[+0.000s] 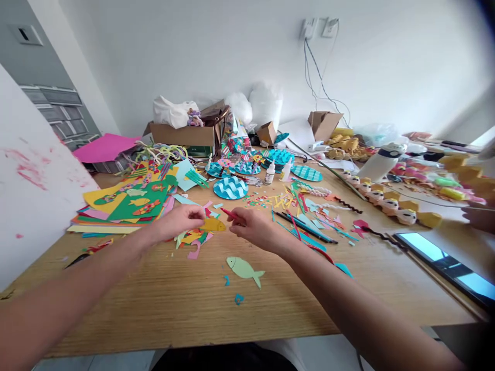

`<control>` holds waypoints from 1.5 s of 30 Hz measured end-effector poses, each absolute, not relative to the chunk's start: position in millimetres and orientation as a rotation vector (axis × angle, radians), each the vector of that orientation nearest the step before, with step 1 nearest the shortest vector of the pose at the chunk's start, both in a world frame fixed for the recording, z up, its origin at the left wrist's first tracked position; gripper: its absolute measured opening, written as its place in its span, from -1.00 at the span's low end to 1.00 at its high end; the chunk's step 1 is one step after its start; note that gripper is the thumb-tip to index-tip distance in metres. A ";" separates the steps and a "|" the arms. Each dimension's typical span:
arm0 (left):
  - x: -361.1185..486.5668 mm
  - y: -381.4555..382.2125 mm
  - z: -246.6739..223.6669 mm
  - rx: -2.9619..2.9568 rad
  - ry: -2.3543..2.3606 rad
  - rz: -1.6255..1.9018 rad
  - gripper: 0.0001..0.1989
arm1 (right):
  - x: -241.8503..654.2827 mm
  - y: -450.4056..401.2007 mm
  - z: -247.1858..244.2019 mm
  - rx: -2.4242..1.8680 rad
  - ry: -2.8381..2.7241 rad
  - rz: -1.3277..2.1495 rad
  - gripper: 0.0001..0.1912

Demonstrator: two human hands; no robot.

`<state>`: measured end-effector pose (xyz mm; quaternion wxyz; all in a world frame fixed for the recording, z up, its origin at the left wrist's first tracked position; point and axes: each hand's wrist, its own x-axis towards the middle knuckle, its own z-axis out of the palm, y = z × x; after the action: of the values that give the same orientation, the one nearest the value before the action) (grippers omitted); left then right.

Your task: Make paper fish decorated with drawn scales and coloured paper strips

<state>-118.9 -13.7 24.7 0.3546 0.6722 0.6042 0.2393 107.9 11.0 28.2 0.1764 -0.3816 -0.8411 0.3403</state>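
Between the fingers of my left hand [188,216] is a yellow paper fish [215,225], pinched at one end. My right hand [253,226] grips a red pen [231,214], its tip pointing left just beyond the fish. A pale green paper fish [243,268] with a drawn face line lies flat on the table nearer to me. Small blue paper scraps [238,299] lie beside it. Under and behind my left hand is a heap of coloured paper scraps [193,239].
Stacked coloured paper [127,201] stands at the left, with a cardboard box [181,135] behind. Blue wavy paper discs [230,188] and two glue bottles [269,173] sit mid-table. To the right are pencils [309,228], a white bottle [381,162] and a phone [444,263].
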 end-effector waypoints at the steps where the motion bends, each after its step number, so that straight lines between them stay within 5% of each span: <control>1: -135.5 -12.9 29.7 1.717 1.617 0.635 -0.70 | 114.1 9.3 28.9 -1.097 -2.371 0.936 -0.87; 11: -302.2 -17.9 47.2 1.369 2.250 0.748 -0.72 | 164.1 -6.5 34.9 -1.246 -2.185 1.281 -0.93; 22: -294.2 -14.0 43.6 1.803 2.476 0.367 -0.71 | 182.6 -7.1 23.0 -1.254 -2.197 1.214 -0.87; 29: -240.4 6.3 64.9 2.076 2.469 0.230 -0.62 | 198.4 -11.4 33.4 -1.457 -2.212 0.700 -0.78; 38: -59.7 -48.6 24.3 2.937 1.003 0.363 -0.74 | 219.0 -22.6 23.1 -1.780 -2.338 0.250 -0.70; 45: -19.3 -61.9 -20.1 3.039 0.851 0.244 -0.71 | 267.1 -35.1 -0.1 -2.014 -2.078 0.247 -0.70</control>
<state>-19.3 -61.9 -20.1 -0.0117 0.9600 0.2688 0.0771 267.1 -35.1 -0.1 0.1182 -0.6885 -0.7105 0.0845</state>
